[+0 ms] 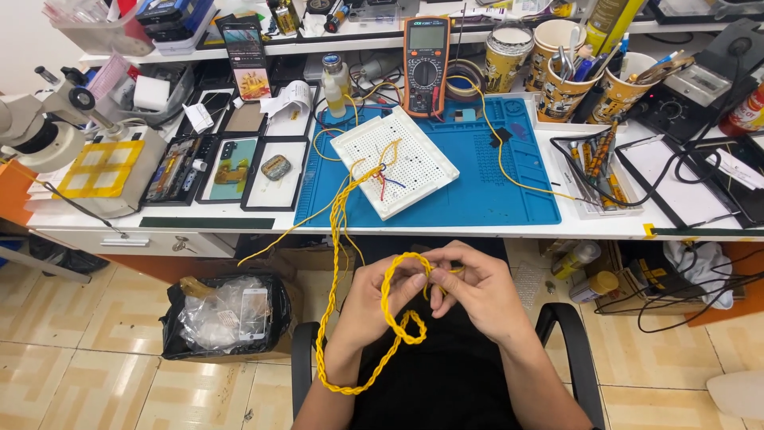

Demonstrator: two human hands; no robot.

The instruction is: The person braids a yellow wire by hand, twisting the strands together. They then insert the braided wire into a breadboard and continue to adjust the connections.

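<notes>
Head view of a seated person working twisted yellow wire [380, 334] over the lap, in front of a white counter [477, 229].

Progress, as a judgement: a long run of the wire already looks plaited or twisted. This includes the stretch hanging below the hands and the stretch rising toward the counter. At the hands the strand opens into a loop, so the twisting there appears unfinished. How much loose wire is left cannot be read from the picture.

Position: the wire runs from the white breadboard [395, 162] on the blue silicone work mat [485, 183], over the counter edge, and down to the hands. From there it droops in a long bight past the left wrist and curls into a small loop between the forearms.

Orientation: the long axis of the twisted run is roughly vertical in the picture. Its far end lies at the breadboard and its near end at the hands. The open loop at the hands lies nearly horizontal, spanning from one hand to the other.

Grip: the left hand [374, 299] has thumb and forefinger pressed together on the left side of the loop. The right hand [475, 291] pinches the right side with curled fingers.

Surroundings: an orange digital multimeter [425, 65] stands behind the mat. A microscope [44, 127] sits at far left, and a black bag of scrap [227, 314] rests on the tiled floor [95, 358].
</notes>
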